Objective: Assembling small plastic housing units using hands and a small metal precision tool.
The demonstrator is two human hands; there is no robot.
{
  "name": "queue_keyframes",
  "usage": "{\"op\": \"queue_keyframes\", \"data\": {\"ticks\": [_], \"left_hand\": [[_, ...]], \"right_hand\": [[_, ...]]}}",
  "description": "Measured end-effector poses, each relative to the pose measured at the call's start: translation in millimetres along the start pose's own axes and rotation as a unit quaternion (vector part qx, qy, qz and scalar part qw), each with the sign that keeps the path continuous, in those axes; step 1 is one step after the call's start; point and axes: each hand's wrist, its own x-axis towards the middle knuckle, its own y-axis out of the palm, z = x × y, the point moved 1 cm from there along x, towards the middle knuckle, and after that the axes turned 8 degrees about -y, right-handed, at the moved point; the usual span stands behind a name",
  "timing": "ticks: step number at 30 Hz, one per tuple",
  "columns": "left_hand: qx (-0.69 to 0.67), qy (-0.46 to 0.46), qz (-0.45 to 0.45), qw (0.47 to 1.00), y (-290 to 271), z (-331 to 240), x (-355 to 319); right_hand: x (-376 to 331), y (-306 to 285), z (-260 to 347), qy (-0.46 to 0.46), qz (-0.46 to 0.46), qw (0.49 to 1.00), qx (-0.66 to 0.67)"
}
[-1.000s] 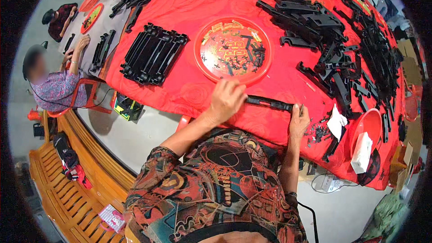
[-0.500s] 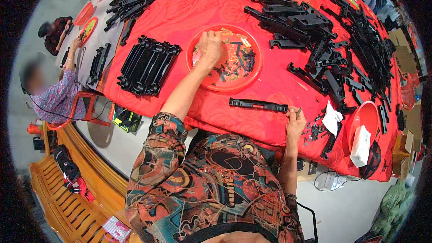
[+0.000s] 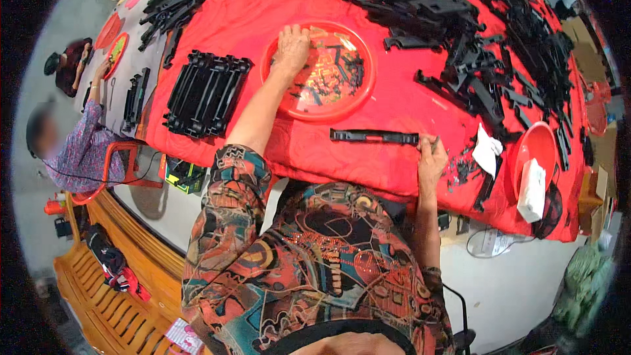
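Observation:
My left hand [image 3: 292, 51] reaches over the left side of a round red basin [image 3: 372, 69], fingers curled and pointing down. Whatever they pinch is hidden under the hand. Small black plastic pieces [image 3: 353, 69] and a few tan bits lie in the basin. Nearer to me, a long black plastic bar [image 3: 374, 137] with a slot in its middle lies crosswise on the red cloth. At the bar's right end is my right hand [image 3: 431, 161], fingers closed; a thin pointed item sticks up from them, too small to name. Whether these fingers also grip the bar, I cannot tell.
Neatly lined-up black bars [image 3: 207, 95] lie left of the basin. A loose heap of black parts [image 3: 453, 33] covers the right side. A white tissue pack [image 3: 532, 190] leans on a red bowl [image 3: 542, 144]. Another person [image 3: 79, 138] sits at the left table.
The whole view has shifted slightly, with the table sitting higher in the picture. My left hand remains in the basin, now nearer its far left rim. My right hand stays at the bar's end.

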Motion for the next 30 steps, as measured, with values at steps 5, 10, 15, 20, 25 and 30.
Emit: {"op": "queue_keyframes", "data": {"ticks": [5, 10, 15, 20, 25, 30], "left_hand": [[0.002, 0.010, -0.065, 0.998, -5.3, 0.9, -6.0], [-0.222, 0.072, -0.132, 0.963, -57.7, -45.7, -38.8], [-0.319, 0.163, -0.061, 0.932, -100.8, -106.9, -108.9], [-0.320, 0.137, 0.017, 0.937, -93.2, -130.5, -151.7], [-0.283, 0.138, 0.011, 0.949, -95.2, -140.9, -153.3], [-0.200, 0.203, -0.023, 0.958, -101.0, -153.5, -157.1]], "right_hand": [[-1.0, 0.4, 5.2, 0.016, -0.014, 1.000, 0.008], [-3.4, -3.2, -12.6, 0.042, -0.024, 0.994, 0.096], [-9.0, -2.0, -4.6, 0.043, -0.036, 0.988, 0.143], [-21.0, 2.5, 20.5, 0.108, -0.021, 0.978, 0.175], [-27.9, 4.1, 19.0, 0.109, -0.002, 0.982, 0.155], [-32.7, 7.1, 9.3, 0.075, -0.018, 0.988, 0.136]]}}
